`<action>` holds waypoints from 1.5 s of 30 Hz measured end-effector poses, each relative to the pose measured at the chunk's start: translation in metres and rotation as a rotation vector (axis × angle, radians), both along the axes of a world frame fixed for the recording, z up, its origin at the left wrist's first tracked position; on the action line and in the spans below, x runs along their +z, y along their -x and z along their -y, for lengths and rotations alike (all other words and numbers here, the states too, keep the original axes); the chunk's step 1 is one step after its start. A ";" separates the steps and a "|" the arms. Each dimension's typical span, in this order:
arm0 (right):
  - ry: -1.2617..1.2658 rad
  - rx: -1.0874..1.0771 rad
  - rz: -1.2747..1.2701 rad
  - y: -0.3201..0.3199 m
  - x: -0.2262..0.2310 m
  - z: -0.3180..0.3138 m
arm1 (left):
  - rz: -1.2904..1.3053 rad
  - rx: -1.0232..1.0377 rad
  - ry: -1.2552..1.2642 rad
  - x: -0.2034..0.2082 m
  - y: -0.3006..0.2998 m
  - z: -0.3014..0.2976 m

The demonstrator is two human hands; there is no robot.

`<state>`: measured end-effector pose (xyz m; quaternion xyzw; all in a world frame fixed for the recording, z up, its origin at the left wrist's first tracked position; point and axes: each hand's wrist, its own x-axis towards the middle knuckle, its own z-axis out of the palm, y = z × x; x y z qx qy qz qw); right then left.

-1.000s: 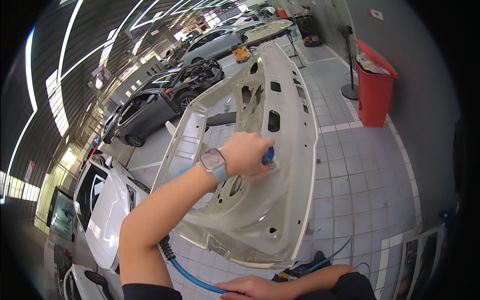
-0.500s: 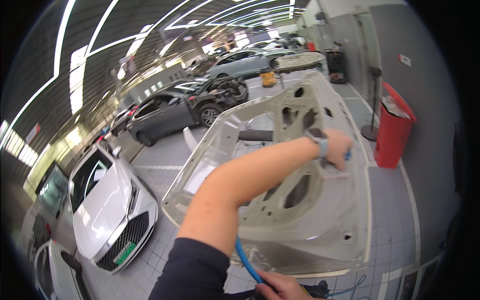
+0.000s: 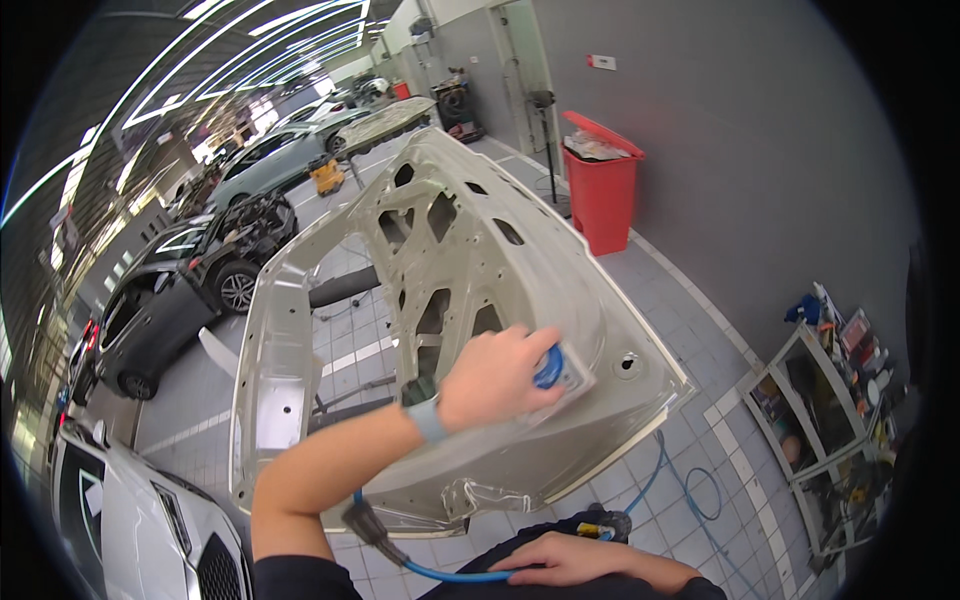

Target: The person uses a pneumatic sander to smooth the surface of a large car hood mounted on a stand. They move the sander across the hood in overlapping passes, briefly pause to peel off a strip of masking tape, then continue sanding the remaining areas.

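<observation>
Left hand: your left hand [image 3: 497, 375] is closed over a blue-topped tool [image 3: 548, 367], fingers curled round its top; motion blur softens the tool's flat base.
Tool position: over the right-hand, near part of the door panel [image 3: 560, 290], just left of the round hole [image 3: 627, 365] by its right corner. Contact under the base cannot be confirmed.
Panel from grip: it lies beneath your left hand and spreads away from you, its large cutouts to the left and far side of the tool. The long axis appears to run away from you.
Nearer hand: the left, above the panel; the right is off its near edge.
Right hand: your right hand [image 3: 560, 558] rests low, at the blue hose [image 3: 460, 577]; how firmly the fingers close cannot be told.
Hose run: from a dark connector [image 3: 372, 525] at the panel's near edge, across to your right hand.
Wrist: a watch band [image 3: 428, 420] on your left arm, above the panel.
Right of panel: red bin [image 3: 605, 200] beyond the far right edge; glass-fronted cabinet [image 3: 815, 380] farther right and nearer you.
Left of panel: dark grey car [image 3: 155, 320], with a white car [image 3: 120, 530] nearer you.
</observation>
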<state>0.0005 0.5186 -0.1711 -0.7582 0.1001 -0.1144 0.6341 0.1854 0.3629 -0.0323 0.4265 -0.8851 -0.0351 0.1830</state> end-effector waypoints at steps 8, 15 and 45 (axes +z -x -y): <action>0.057 0.049 0.114 0.072 -0.016 0.022 | -0.262 0.209 -0.462 0.003 -0.008 -0.036; 0.043 0.241 0.108 0.127 -0.013 0.065 | -0.331 0.360 -0.528 0.012 0.037 0.018; 0.038 0.498 0.020 0.199 -0.023 0.099 | -0.174 0.612 -0.382 0.024 0.100 -0.064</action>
